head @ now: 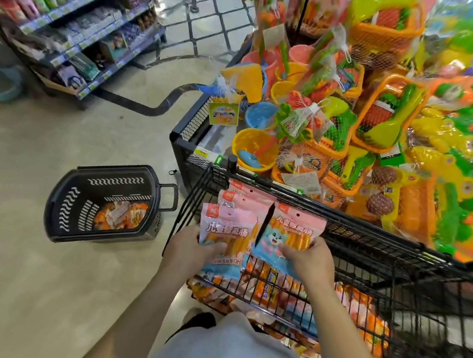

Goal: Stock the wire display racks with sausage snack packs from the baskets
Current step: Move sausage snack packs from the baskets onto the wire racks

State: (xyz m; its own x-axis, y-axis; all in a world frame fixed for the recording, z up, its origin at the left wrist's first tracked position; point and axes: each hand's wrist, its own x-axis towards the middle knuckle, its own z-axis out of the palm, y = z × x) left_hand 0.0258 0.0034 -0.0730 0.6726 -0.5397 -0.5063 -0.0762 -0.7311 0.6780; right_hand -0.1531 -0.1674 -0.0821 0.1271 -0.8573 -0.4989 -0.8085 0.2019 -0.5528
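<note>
Left pack (228,228) is clenched low by left hand (189,249), right pack (296,228) by right hand (309,262) — fingers (212,246) curled round both, long axes upright — wire rack (364,243) just below, both hands about equally near.

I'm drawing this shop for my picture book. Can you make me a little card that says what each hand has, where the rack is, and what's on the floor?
place: shop aisle, shelves at far left
left grip: holds a pink sausage pack
right grip: holds a second pink pack, tilted
wire rack: black, right in front of both grips, more packs lower down inside
basket: black, on the floor at left, orange packs at its bottom
behind the rack: a bin of netted plastic toys
</note>
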